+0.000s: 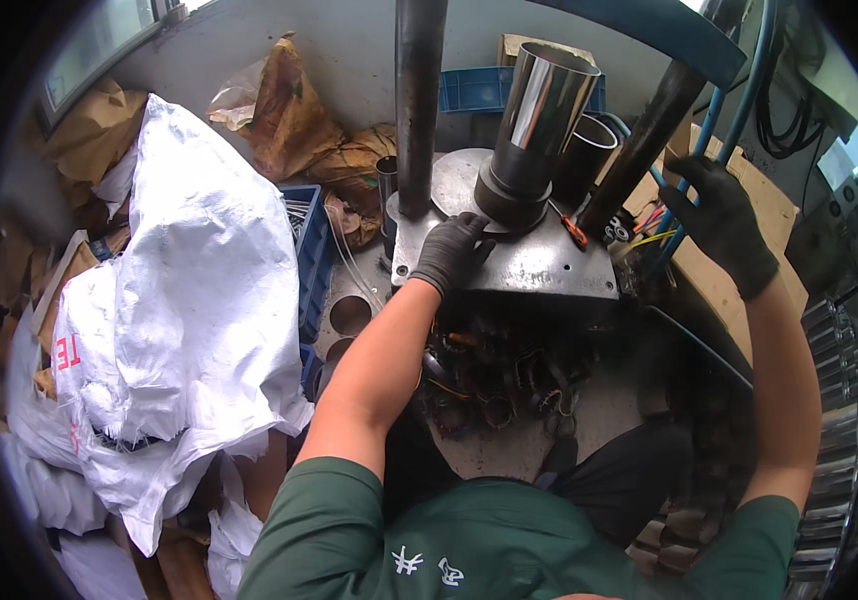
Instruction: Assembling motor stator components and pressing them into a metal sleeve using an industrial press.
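My left hand (pixel 452 255), in a dark grey glove, lies on the metal press table (pixel 539 270). Its fingertips are at the foot of a dark collar (pixel 511 195), fingers slightly apart and nothing seen in them. Upright in the collar stands a shiny metal cylinder (pixel 547 105), tilted a little in view. A round plate (pixel 457 178) lies beneath the collar. My right hand (pixel 719 220), gloved too, is raised beside the blue tubes (pixel 739 80) at the right. Its thumb and fingers are apart; whether they touch a tube is unclear.
Dark posts (pixel 419 100) rise on both sides of the cylinder. Orange-handled snips (pixel 576 232) lie on the table near a second dark cylinder (pixel 589 150). White sacks (pixel 189 280) and a blue crate (pixel 314 265) are at the left. Cardboard (pixel 734 280) and stacked metal tubes (pixel 829 460) stand at the right.
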`<state>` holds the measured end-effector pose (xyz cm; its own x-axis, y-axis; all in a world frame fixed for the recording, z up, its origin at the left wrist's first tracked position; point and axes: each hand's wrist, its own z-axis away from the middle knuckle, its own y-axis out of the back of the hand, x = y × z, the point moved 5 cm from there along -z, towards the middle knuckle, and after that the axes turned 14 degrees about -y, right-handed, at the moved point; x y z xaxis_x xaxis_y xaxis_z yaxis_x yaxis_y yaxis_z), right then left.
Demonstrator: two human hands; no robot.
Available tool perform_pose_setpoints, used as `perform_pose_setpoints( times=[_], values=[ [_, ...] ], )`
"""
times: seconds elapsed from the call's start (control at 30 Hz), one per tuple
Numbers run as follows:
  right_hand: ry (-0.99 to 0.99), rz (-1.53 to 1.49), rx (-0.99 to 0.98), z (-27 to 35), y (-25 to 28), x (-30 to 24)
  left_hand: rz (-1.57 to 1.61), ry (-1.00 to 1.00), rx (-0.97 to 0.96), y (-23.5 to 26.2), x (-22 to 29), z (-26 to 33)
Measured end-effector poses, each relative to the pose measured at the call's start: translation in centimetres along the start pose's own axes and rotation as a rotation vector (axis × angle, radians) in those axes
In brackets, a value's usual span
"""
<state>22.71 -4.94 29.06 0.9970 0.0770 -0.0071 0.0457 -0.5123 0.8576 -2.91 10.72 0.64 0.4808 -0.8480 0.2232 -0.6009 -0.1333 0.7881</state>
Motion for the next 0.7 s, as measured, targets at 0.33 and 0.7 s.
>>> perform_pose_setpoints(
  times=[0.33,0.7],
  values=[
    [0.22,-0.042,0.178,-18.3,-8.9,-8.5,-0.062,-0.325,-0.263,-7.3,8.6,-0.2],
    [-0.009,-0.377,-0.392,-20.4,-11.8,-5.7,0.931,0.196,-0.117,-5.0,10.5,-2.7]
  ],
)
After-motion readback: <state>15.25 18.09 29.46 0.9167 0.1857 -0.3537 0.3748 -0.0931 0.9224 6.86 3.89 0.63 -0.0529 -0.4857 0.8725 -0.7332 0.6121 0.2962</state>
